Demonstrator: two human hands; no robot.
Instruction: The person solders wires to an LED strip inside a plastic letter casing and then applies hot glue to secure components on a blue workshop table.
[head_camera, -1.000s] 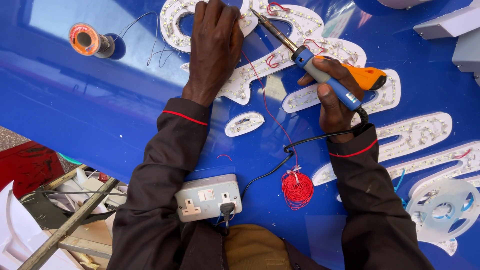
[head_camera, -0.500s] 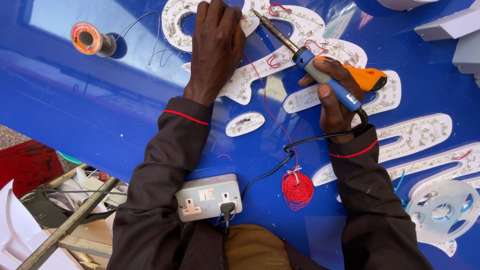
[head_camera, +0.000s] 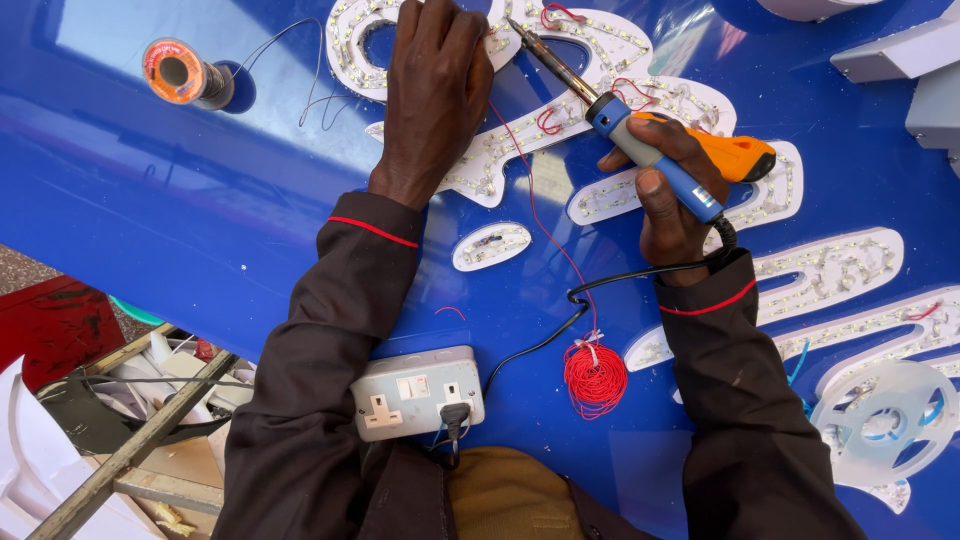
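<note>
Fingers of the right hand clasp a blue soldering iron, while the left hand presses flat, fingers spread, on white LED lettering beside it.

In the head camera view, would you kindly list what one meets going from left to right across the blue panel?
Solder spool → left hand → coil of red wire → right hand gripping the soldering iron → clear reel.
</note>
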